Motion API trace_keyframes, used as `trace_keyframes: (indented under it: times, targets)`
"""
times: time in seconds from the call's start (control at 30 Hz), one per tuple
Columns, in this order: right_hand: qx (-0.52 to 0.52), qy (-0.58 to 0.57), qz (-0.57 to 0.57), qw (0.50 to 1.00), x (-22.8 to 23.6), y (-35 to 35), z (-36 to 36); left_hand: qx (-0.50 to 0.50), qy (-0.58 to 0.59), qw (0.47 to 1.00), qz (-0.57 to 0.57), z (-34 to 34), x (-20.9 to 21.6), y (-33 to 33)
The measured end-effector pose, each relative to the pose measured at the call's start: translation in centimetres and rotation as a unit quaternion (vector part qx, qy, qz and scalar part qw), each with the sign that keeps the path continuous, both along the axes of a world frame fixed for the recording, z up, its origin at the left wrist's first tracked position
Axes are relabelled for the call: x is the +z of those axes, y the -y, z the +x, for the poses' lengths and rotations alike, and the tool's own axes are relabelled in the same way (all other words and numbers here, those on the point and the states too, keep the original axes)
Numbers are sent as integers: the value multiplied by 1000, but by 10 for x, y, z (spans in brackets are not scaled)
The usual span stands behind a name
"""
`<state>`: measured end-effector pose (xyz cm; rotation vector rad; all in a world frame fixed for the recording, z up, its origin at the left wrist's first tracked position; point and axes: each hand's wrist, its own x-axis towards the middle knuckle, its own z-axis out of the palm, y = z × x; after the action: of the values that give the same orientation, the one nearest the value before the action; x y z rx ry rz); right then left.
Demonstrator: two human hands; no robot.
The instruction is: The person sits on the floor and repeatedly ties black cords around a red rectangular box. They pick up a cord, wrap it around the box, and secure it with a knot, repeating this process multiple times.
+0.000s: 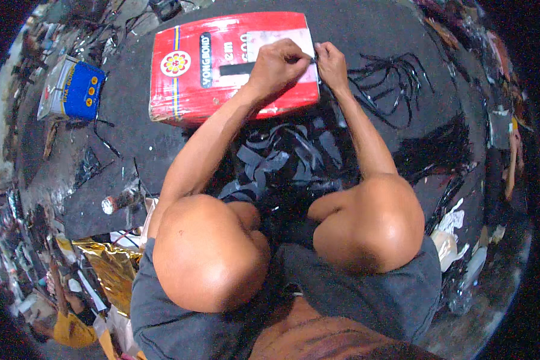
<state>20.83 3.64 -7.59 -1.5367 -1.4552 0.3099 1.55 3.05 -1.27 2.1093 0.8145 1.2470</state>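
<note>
Black strip across red box, both hands at its right end

Black strip [234, 69] lies flat on top of the red box [186, 99], far side of the scene, just left of centre; its right part runs under the left hand [280, 66]. Main risk, my reading: a pull not matched by both hands could slide it off line on the glossy top, or stretch or kink it at the pinch. Pressure so near the box's right edge could also make the box shift or tip.

Strip's looks: narrow, plain dark, straight along the bare stretch, left end blunt. Remainder hidden by fingers.

Left hand: thumb and forefinger pinched on a dark bit, apparently the strip. Right hand [332, 65]: just beside it at the box edge, fingers curled in; cannot tell what it grips.

Box top: printed, with a pale patch [273, 39] on the far right part.

Near side of box: loose heap of dark strips [264, 159], between box and knees. Right: tangle of thin black cords [402, 78] on the dark floor [135, 72]. A stray cord could be caught up by mistake. Far left: blue-and-white tin [84, 90].
</note>
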Motion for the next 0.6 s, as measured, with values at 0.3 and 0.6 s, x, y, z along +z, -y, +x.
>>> trace_keyframes:
  times: [0.3, 0.6]
  targets:
    - [-49, 24, -54, 997, -82, 8, 33, -21, 0, 999, -44, 1, -4, -4]
    - [-96, 39, -184, 977, -110, 28, 44, -29, -16, 999, 20, -6, 4, 3]
